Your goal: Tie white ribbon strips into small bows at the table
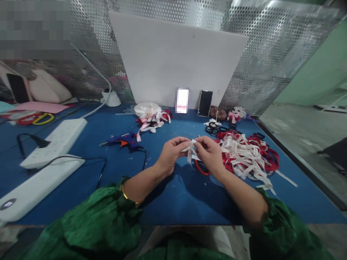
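Observation:
A small white ribbon bow (190,148) hangs between my two hands, above the blue table (173,202). My left hand (175,152) pinches its left side with thumb and forefinger. On the other side, the fingertips of my right hand (210,153) are closed on the bow's upper right part. Loose ribbon ends dangle below the fingers. Under my right hand lies a pair of scissors with a red handle (202,168), partly hidden by the hand. Close by on the right is a heap of white and red ribbon strips (244,153).
A blue glue gun (123,140) lies left, its cord trailing forward. White power strips (58,139) stand farther left. Ribbon pieces (153,117) rest by a white round dish (139,108). Two phones, one lit (182,101) and one dark (205,103), lean against a white board (176,57). Black hair ties (213,129) sit behind the heap.

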The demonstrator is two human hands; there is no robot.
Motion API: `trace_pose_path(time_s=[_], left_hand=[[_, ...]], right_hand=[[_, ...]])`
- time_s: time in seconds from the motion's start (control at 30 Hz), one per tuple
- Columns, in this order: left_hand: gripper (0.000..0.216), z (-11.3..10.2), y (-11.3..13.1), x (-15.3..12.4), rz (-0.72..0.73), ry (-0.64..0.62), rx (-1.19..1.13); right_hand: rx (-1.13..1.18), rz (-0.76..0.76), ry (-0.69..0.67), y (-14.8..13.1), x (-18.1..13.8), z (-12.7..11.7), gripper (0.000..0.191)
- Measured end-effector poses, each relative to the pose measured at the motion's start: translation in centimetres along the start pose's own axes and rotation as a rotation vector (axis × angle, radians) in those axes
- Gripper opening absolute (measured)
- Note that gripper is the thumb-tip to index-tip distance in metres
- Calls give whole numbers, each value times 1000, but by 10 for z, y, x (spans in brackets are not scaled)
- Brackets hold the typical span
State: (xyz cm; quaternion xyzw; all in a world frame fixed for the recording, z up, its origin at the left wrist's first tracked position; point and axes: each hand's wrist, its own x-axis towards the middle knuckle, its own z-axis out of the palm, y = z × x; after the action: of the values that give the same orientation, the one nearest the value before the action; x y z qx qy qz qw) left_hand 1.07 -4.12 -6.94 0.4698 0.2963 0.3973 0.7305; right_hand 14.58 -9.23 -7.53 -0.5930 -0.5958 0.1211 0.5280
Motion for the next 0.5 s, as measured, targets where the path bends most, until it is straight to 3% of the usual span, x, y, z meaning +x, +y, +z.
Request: trace_pose_path(time_s=[0.23, 0.5], left_hand=[[21, 2, -2, -1, 76, 46, 165], [20, 1, -3, 0, 22, 76, 58]], right_hand=[[-242, -152, 34, 1, -1, 0, 13], [-362, -214, 37, 0, -5, 2, 15]])
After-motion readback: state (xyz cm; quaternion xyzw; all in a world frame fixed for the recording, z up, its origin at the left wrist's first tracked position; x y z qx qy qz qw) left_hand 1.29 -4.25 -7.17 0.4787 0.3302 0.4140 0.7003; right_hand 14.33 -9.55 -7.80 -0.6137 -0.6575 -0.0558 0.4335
